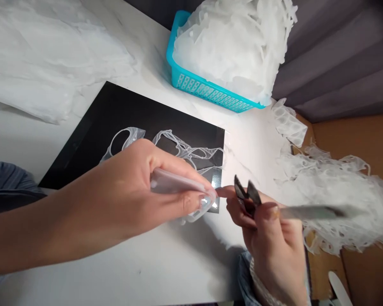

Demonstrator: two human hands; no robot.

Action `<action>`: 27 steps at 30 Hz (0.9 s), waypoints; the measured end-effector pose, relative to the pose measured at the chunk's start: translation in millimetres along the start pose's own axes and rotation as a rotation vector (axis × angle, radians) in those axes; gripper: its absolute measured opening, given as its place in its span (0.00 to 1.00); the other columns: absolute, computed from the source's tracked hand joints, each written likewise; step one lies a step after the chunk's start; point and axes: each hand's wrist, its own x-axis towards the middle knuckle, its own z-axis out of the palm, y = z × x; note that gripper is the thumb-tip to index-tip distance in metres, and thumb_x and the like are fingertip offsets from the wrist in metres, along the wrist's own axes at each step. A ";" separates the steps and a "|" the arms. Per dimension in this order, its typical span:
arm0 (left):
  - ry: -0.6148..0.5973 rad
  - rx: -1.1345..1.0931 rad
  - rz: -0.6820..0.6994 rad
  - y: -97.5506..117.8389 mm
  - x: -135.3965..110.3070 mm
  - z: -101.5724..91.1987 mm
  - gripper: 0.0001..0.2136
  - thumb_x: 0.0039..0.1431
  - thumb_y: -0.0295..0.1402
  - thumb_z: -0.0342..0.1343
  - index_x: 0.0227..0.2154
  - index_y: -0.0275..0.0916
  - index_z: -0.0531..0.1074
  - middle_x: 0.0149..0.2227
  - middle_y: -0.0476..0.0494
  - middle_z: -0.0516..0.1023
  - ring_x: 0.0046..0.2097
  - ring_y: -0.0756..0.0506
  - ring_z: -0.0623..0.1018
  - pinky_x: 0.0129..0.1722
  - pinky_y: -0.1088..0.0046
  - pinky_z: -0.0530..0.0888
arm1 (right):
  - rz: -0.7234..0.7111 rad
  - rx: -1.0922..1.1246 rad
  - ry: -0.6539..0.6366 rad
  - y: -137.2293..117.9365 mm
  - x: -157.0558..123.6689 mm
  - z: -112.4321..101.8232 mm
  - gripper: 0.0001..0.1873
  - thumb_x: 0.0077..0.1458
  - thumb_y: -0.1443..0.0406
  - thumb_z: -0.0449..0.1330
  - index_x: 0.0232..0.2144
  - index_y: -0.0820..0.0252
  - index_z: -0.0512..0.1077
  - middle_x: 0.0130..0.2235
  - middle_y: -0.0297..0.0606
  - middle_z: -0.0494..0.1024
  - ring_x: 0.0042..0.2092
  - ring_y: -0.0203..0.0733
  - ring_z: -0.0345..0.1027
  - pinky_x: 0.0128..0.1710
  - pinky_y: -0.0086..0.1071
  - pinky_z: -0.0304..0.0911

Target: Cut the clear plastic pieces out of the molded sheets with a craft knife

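a pale, translucent, rubbery strip [175,180] was pinched firmly between the thumb and fingers of the left hand [124,187], just over the near edge of a flat, black, rectangular board [83,144]. beside that edge the right hand [271,238], curled almost closed, gripped a slim tool with two black pointed tips [247,193] and a long, pale, blurred shaft, its forefinger reaching out to touch the end of the strip. thin, clear, looping plastic scraps [178,146] lay on the board, a turquoise perforated plastic basket [210,95] heaped with white translucent pieces stood beyond it, and a tangled white lacy mass [338,199] lay to its right.
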 end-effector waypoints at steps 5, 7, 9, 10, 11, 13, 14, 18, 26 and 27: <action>0.043 0.151 0.179 2.6 -2.5 1.4 0.08 0.56 0.32 0.61 0.29 0.53 0.83 0.30 0.61 0.82 0.31 0.55 0.79 0.27 0.87 0.70 | -0.160 -0.209 0.077 -5.1 -7.5 6.6 0.17 0.62 0.53 0.57 0.36 0.55 0.81 0.23 0.37 0.72 0.23 0.37 0.60 0.21 0.31 0.57; 0.043 0.122 0.212 6.9 -4.2 1.4 0.09 0.55 0.29 0.61 0.28 0.52 0.83 0.30 0.62 0.82 0.29 0.56 0.78 0.25 0.87 0.69 | -0.210 -0.258 0.083 -6.1 -6.7 7.3 0.15 0.61 0.55 0.59 0.37 0.56 0.82 0.23 0.38 0.74 0.22 0.36 0.60 0.20 0.30 0.56; 0.021 0.087 0.174 14.3 -6.9 1.1 0.09 0.56 0.28 0.60 0.28 0.49 0.83 0.31 0.61 0.82 0.31 0.56 0.79 0.28 0.87 0.70 | -0.256 -0.299 0.086 -7.1 -4.9 7.1 0.13 0.61 0.57 0.60 0.37 0.57 0.82 0.23 0.37 0.73 0.21 0.35 0.59 0.18 0.30 0.55; 0.005 0.079 0.142 18.5 -8.4 0.9 0.09 0.57 0.28 0.59 0.29 0.47 0.83 0.32 0.59 0.82 0.32 0.55 0.79 0.30 0.86 0.71 | -0.276 -0.315 0.079 -7.7 -4.1 6.9 0.12 0.60 0.58 0.60 0.37 0.57 0.82 0.22 0.37 0.73 0.21 0.35 0.58 0.18 0.30 0.53; -0.008 0.076 0.110 22.6 -9.8 0.5 0.09 0.57 0.29 0.58 0.30 0.46 0.83 0.33 0.58 0.83 0.34 0.54 0.80 0.31 0.85 0.72 | -0.296 -0.326 0.072 -8.3 -3.4 6.7 0.11 0.60 0.59 0.61 0.37 0.57 0.82 0.22 0.36 0.72 0.20 0.34 0.57 0.17 0.29 0.52; -0.025 0.074 0.079 28.8 -12.0 -0.1 0.10 0.58 0.29 0.57 0.31 0.45 0.83 0.34 0.56 0.83 0.36 0.52 0.80 0.34 0.83 0.73 | -0.323 -0.341 0.053 -9.3 -2.8 6.2 0.09 0.59 0.60 0.62 0.37 0.56 0.82 0.21 0.35 0.71 0.20 0.33 0.55 0.17 0.29 0.50; -0.031 0.068 0.076 30.4 -12.5 -0.4 0.10 0.57 0.29 0.56 0.31 0.46 0.83 0.33 0.56 0.83 0.36 0.51 0.80 0.34 0.82 0.73 | -0.326 -0.347 0.041 -9.7 -2.9 5.9 0.09 0.59 0.61 0.63 0.38 0.55 0.82 0.22 0.35 0.71 0.20 0.33 0.56 0.17 0.29 0.50; -0.035 0.008 0.061 28.8 -11.4 -1.7 0.09 0.56 0.30 0.58 0.30 0.48 0.84 0.33 0.55 0.83 0.39 0.48 0.81 0.39 0.77 0.76 | -0.313 -0.358 0.017 -9.8 -4.1 4.8 0.10 0.58 0.63 0.63 0.42 0.55 0.81 0.23 0.35 0.71 0.21 0.33 0.58 0.18 0.29 0.51; -0.094 -0.141 0.053 20.5 -8.5 -6.7 0.09 0.55 0.31 0.59 0.32 0.48 0.84 0.35 0.54 0.84 0.41 0.46 0.80 0.42 0.74 0.77 | -0.346 -0.394 0.010 -10.1 -5.1 2.9 0.11 0.58 0.64 0.64 0.43 0.54 0.81 0.24 0.35 0.74 0.22 0.36 0.63 0.19 0.30 0.56; -0.087 -0.128 0.063 20.4 -8.7 -6.6 0.09 0.55 0.31 0.59 0.32 0.48 0.84 0.35 0.55 0.84 0.40 0.46 0.80 0.41 0.74 0.77 | -0.347 -0.403 0.010 -10.3 -5.5 2.7 0.11 0.58 0.64 0.64 0.43 0.54 0.81 0.24 0.36 0.74 0.23 0.36 0.64 0.19 0.30 0.57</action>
